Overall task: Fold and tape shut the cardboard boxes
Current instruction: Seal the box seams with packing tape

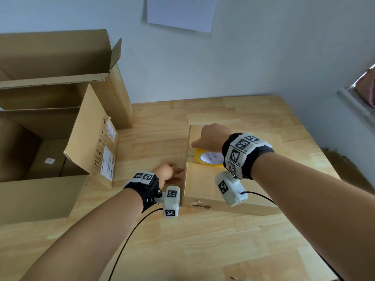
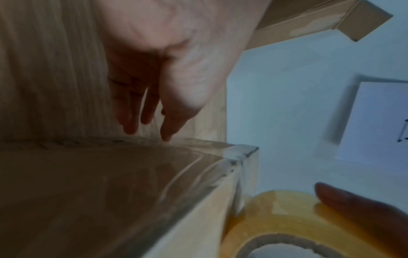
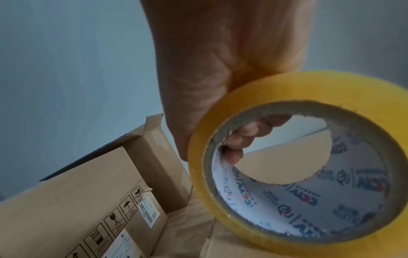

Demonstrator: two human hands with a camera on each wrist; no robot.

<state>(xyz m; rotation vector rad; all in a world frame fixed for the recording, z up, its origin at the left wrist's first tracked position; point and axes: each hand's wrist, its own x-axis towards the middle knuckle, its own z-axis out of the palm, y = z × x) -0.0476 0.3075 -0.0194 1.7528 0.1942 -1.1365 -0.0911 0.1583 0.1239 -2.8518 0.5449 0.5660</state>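
A small closed cardboard box [image 1: 205, 185] lies on the wooden table [image 1: 203, 244], right of centre. My right hand [image 1: 211, 136] grips a yellow tape roll [image 1: 209, 160] standing on the box top; in the right wrist view its fingers [image 3: 247, 136] curl through the core of the tape roll [image 3: 287, 90]. Clear tape shines over the box edge [image 2: 223, 162] in the left wrist view. My left hand [image 1: 172, 175] is at the box's left side, its straight fingers [image 2: 150, 108] reaching to that taped edge. Whether they press on it I cannot tell.
A large open cardboard box [image 1: 85, 142] with labels stands at the left, holding a smaller box inside. Another open box [image 1: 60, 63] stands behind it against the wall. A paper sheet [image 1: 180, 13] hangs on the wall. Black wrist cables [image 1: 129, 236] trail over the table front.
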